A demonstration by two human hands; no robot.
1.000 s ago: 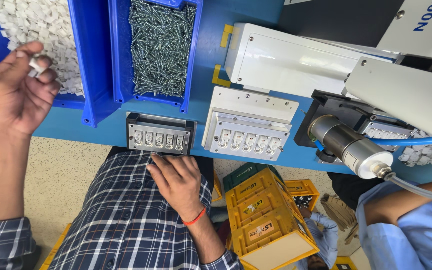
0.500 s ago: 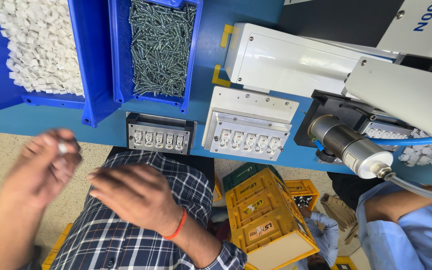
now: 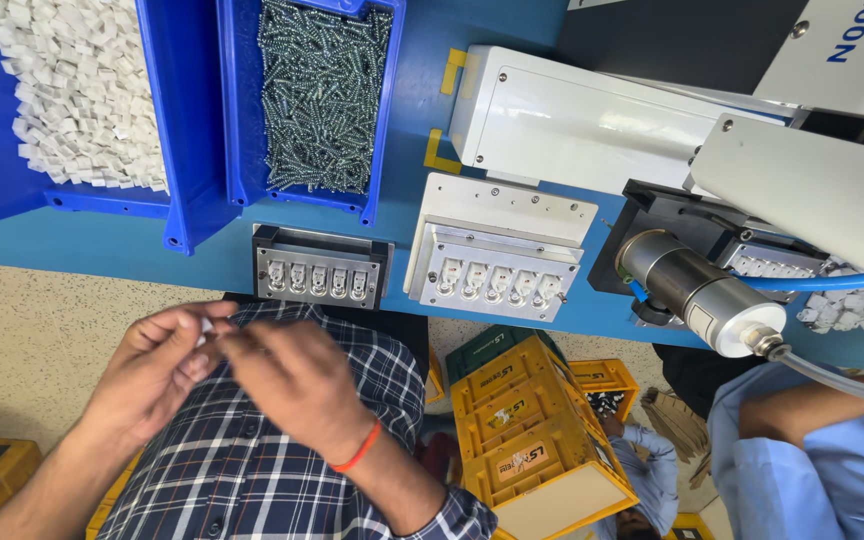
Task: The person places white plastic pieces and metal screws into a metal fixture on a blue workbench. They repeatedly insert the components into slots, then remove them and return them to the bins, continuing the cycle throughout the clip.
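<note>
Since half a second ago we have drawn both hands together over our checked shirt (image 3: pixel 252 470); before that they hung apart and blurred, the left one carrying a small white piece (image 3: pixel 206 327) out at the side. Now our left hand (image 3: pixel 152 375) and right hand (image 3: pixel 297 385) meet below the dark five-slot fixture (image 3: pixel 320 265), which serves as our landmark. The small white piece sits pinched at the fingertips of the left hand, just under the fixture's left end. Our right hand's fingers reach in to touch the same piece; they are curled toward it, but we cannot tell whether they actually clamp it or only rest against it. An orange band (image 3: pixel 357 450) circles the right wrist.

Above and left of the fixture stands a blue bin of white plastic pieces (image 3: pixel 72 95). Directly above the fixture is a second blue bin of dark screws (image 3: pixel 322 95). Just right of the fixture lies a white five-slot fixture (image 3: pixel 497 250) on the blue table (image 3: pixel 102 245). Farther right of it a silver motor cylinder (image 3: pixel 697 290) juts from a white machine housing (image 3: pixel 592 120). Below and right of the fixture we see yellow crates (image 3: pixel 527 440) on the floor, and well to the right a co-worker's light blue sleeve (image 3: pixel 802 470).
</note>
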